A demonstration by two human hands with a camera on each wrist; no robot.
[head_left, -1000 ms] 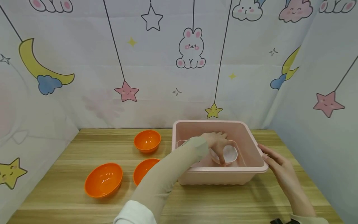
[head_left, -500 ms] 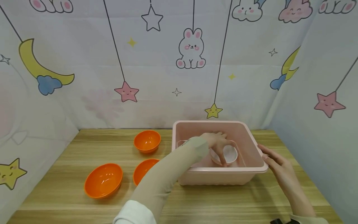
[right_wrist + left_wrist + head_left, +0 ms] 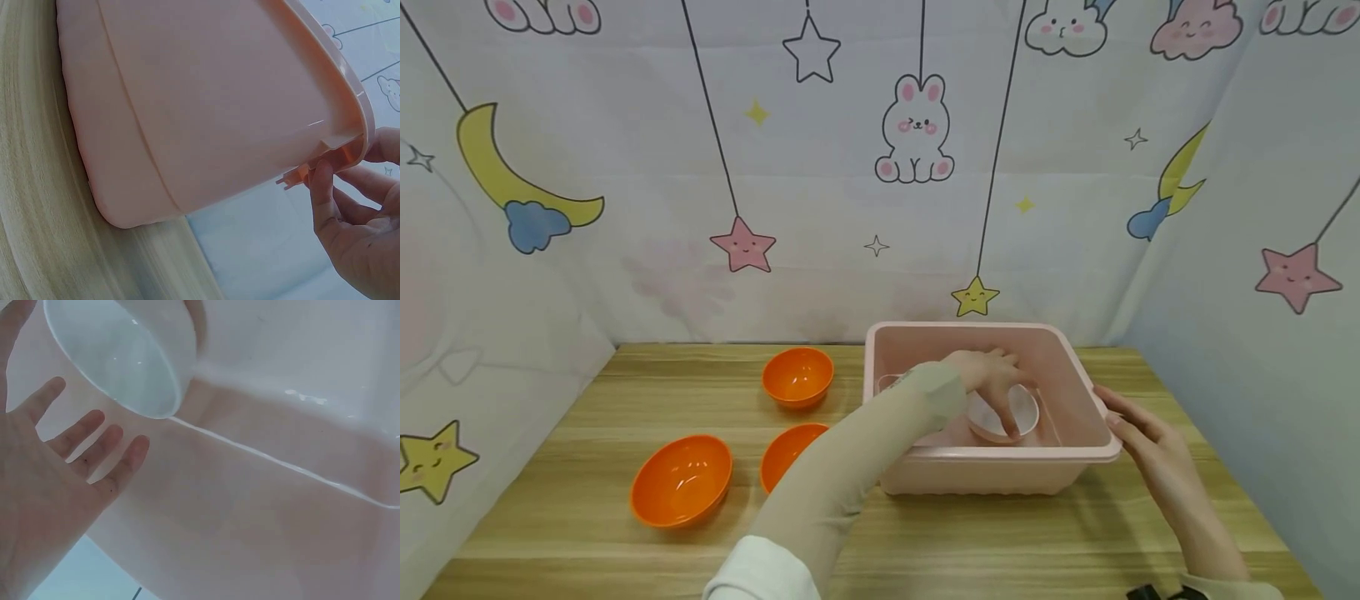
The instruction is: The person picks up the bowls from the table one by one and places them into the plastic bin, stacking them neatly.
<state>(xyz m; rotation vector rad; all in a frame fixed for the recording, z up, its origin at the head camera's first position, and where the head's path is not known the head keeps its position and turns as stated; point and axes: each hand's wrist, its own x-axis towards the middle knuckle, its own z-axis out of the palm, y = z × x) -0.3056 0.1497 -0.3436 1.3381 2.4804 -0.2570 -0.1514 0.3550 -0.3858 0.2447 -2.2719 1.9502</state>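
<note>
My left hand (image 3: 995,382) reaches down into a pale pink plastic tub (image 3: 992,479), over a white bowl (image 3: 1025,410) on its floor. In the left wrist view the fingers are spread and fairly straight, apart from the white bowl (image 3: 119,356), whose mouth is turned toward the palm. Part of the bowl is hidden under the hand in the head view. My right hand (image 3: 1157,454) grips the tub's right rim. From the right wrist view, its thumb presses below the rim of the tub (image 3: 206,112) and its fingers (image 3: 384,145) lie over the edge.
Several orange bowls stand on the wooden table (image 3: 550,467) left of the tub: a back one (image 3: 797,379), a left one (image 3: 681,482) and one (image 3: 790,450) partly hidden by my left sleeve. A clear rim (image 3: 889,382) shows inside the tub's left end. A patterned cloth rises behind.
My left hand has shifted slightly right over the white bowl, its fingers spreading away from the rim. The right hand keeps its hold on the tub.
</note>
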